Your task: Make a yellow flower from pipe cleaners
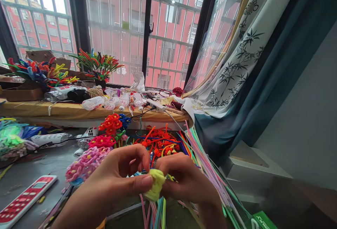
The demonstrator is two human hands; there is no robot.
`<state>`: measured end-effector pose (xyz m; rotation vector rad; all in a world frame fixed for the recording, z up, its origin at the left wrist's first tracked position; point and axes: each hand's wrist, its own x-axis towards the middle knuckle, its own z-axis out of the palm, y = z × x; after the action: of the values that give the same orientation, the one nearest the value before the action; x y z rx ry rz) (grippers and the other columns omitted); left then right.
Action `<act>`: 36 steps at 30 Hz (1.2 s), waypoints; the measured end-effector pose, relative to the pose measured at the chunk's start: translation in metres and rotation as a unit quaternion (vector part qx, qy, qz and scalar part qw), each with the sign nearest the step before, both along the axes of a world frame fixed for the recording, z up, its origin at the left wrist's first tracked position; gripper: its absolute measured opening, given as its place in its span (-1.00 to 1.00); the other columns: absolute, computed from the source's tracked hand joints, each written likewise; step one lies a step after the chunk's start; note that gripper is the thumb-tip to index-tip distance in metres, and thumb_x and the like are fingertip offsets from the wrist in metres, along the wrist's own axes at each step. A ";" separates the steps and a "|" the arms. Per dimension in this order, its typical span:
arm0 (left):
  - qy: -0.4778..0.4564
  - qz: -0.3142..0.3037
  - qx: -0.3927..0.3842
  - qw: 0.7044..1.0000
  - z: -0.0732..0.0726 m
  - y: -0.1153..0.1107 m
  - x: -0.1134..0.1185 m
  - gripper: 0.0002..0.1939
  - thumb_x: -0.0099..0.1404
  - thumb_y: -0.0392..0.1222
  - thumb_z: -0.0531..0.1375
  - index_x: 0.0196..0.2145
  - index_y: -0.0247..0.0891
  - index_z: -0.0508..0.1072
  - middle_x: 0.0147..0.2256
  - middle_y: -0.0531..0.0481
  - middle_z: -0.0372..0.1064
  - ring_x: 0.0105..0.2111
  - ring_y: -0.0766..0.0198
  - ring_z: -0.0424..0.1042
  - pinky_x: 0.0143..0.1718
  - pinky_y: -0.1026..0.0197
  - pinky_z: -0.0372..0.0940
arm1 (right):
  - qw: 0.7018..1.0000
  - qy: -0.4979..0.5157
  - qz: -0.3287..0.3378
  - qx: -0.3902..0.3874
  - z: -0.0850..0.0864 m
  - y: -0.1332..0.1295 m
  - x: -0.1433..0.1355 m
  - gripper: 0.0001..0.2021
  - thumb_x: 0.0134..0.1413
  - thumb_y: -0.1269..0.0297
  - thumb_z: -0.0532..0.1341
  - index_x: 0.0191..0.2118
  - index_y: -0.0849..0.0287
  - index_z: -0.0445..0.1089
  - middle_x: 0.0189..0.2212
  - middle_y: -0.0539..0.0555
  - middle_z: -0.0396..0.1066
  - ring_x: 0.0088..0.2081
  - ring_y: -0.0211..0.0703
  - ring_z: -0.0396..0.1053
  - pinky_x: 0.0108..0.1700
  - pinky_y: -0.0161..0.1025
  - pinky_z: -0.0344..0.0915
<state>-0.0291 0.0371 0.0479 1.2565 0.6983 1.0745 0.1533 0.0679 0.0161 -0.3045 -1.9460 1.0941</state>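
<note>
Pinching hands: the left hand (118,173) grips a small, fuzzy yellow piece (156,186) between thumb and fingers; the right hand (184,176) pinches its other side, with some fingertips hidden.
Yellow piece: held up in front of the body, between both hands. It looks soft, so squeezing too hard could flatten it, and an uneven pull could twist it or let it slip out.
Loose stems (159,210): pale pink, blue and yellow lengths lie beneath the hands. If the piece drops, it could be hard to pick out among them, yellow against yellow.
Long pastel bundle (201,155): stretches beside the right wrist; a sideways swing of that arm could catch and scatter it.
Pink flowers (88,164): a fuzzy cluster beside the left forearm, whether touching I cannot tell. A careless shift of that arm could crush or topple the petals.
</note>
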 end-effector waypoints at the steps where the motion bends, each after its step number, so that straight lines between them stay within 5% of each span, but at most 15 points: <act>1: 0.000 -0.001 0.000 1.000 0.000 0.000 0.000 -0.57 -0.13 0.01 0.54 -0.53 -0.27 0.41 -0.56 0.17 0.23 -0.54 0.45 0.12 -0.54 0.42 0.05 | 1.000 0.001 -0.004 0.000 0.000 0.000 0.000 -0.68 0.13 0.05 0.34 -0.49 0.16 0.38 -0.55 -0.04 0.36 -0.50 -0.30 0.29 -0.40 -0.35 0.28; 10: 0.014 -0.007 0.011 1.000 -0.001 -0.001 0.000 -0.62 -0.07 0.01 0.50 -0.50 -0.23 0.43 -0.54 0.17 0.21 -0.53 0.43 0.12 -0.55 0.40 0.03 | 0.999 -0.009 -0.042 0.001 -0.001 -0.001 0.003 -0.67 0.10 0.02 0.35 -0.48 0.16 0.41 -0.53 -0.03 0.38 -0.49 -0.28 0.30 -0.40 -0.34 0.30; 17: 0.103 0.036 0.154 0.982 0.001 -0.003 -0.006 -0.66 -0.03 0.03 0.46 -0.31 -0.12 0.54 -0.46 0.12 0.24 -0.47 0.32 0.16 -0.51 0.34 0.11 | 0.998 0.024 -0.061 -0.010 -0.003 0.002 0.004 -0.76 0.17 0.10 0.33 -0.39 0.16 0.47 -0.42 0.04 0.48 -0.36 -0.21 0.41 -0.26 -0.28 0.36; 24: 0.201 0.160 0.324 0.911 0.001 -0.003 0.000 -0.60 -0.03 -0.18 0.49 -0.21 0.14 0.59 -0.33 0.19 0.45 -0.44 0.34 0.33 -0.41 0.34 0.18 | 0.997 0.028 -0.058 -0.036 -0.001 0.001 0.000 -0.70 0.20 0.07 0.29 -0.43 0.18 0.44 -0.43 0.00 0.44 -0.38 -0.24 0.37 -0.27 -0.31 0.31; 30: 0.221 0.252 0.435 0.835 -0.003 -0.005 0.007 -0.76 0.15 -0.21 0.39 -0.22 0.05 0.54 -0.34 0.20 0.49 -0.45 0.36 0.40 -0.41 0.36 0.25 | 0.992 0.052 -0.112 -0.014 0.002 0.003 0.002 -0.77 0.19 0.07 0.31 -0.23 0.14 0.51 -0.32 0.04 0.48 -0.27 -0.17 0.41 -0.18 -0.27 0.33; 36: 0.315 0.333 0.503 0.733 -0.009 -0.003 -0.003 -0.71 0.19 -0.26 0.36 -0.13 -0.04 0.46 -0.37 0.19 0.47 -0.49 0.40 0.38 -0.39 0.38 0.28 | 0.969 0.104 -0.206 0.087 0.011 -0.007 0.000 -0.56 -0.02 -0.10 0.38 -0.05 0.01 0.54 -0.15 0.09 0.55 -0.09 -0.04 0.47 -0.03 -0.21 0.38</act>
<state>-0.0320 0.0338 0.0392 2.5024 1.2052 1.7485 0.1537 0.0614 0.0266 -0.4540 -1.6788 0.6518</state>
